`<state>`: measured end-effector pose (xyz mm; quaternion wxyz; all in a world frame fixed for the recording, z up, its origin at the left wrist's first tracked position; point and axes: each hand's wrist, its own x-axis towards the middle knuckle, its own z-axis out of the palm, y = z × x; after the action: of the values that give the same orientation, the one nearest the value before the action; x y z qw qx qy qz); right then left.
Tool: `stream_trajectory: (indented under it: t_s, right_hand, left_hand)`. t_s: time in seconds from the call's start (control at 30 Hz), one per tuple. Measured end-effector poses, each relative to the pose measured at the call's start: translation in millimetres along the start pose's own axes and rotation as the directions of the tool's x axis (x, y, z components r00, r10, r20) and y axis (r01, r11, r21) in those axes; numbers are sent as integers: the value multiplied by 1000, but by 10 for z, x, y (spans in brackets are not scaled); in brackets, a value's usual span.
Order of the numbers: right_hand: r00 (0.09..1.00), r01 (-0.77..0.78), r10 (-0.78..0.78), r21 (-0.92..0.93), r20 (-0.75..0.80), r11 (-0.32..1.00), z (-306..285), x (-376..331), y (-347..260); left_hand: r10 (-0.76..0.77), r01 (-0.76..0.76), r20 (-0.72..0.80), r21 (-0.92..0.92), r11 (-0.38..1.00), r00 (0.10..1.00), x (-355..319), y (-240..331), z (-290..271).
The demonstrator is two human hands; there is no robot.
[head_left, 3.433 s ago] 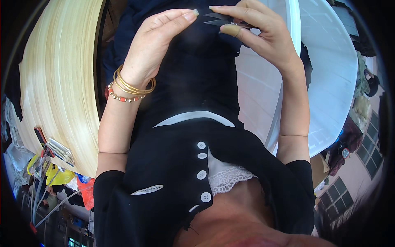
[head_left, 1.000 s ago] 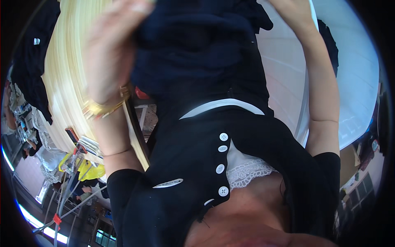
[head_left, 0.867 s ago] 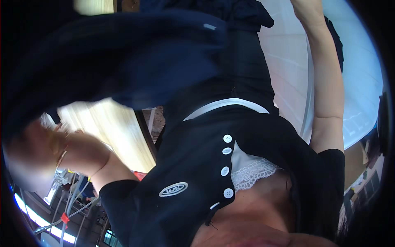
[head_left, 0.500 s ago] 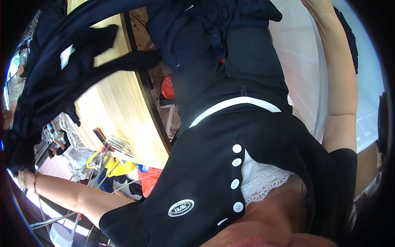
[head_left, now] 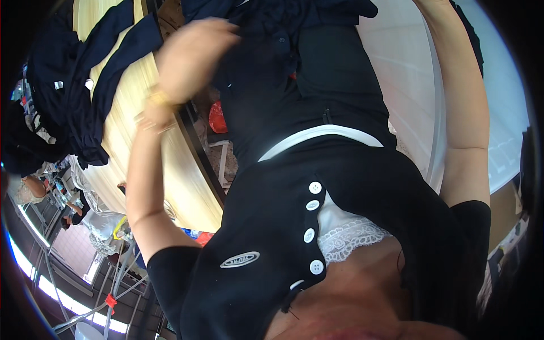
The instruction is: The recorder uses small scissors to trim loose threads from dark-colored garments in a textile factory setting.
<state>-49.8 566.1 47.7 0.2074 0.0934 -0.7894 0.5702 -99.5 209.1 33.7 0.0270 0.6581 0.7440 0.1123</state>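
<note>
My left hand (head_left: 195, 56) is above the edge of the wooden table, beside my lap, blurred by motion. I see no cloth hanging from it, but its fingers are smeared. A dark navy garment (head_left: 59, 71) lies in folds over the far left of the table. Another navy garment (head_left: 249, 51), with a small button, is spread over my lap. My right arm reaches up along the right side. Only the edge of my right hand (head_left: 429, 2) shows at the top border; its fingers are cut off, so what it touches is hidden.
The light wooden table (head_left: 150, 153) runs along my left with a dark edge. A white curved surface (head_left: 396, 68) stands at my right. Below the table are a red bag (head_left: 217, 117) and a white frame (head_left: 224, 161). Metal poles (head_left: 113, 283) and other people are farther left.
My left hand has swung from the far left in toward my lap, away from the navy garment. That garment was in the air and now lies on the table. My right arm has barely moved.
</note>
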Motion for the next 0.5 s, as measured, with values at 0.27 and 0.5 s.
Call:
stream_trajectory:
  t_s: [0.27,0.5]
  right_hand:
    - [994,-105,108,-88,35,991,142,-49,-302]
    - [968,-216,214,2,128,976,81,-45,-357]
  left_hand:
    - [-64,-24,493,170,985,868,596,343,1232]
    - [-327,327,74,-417,848,942,904,333,691]
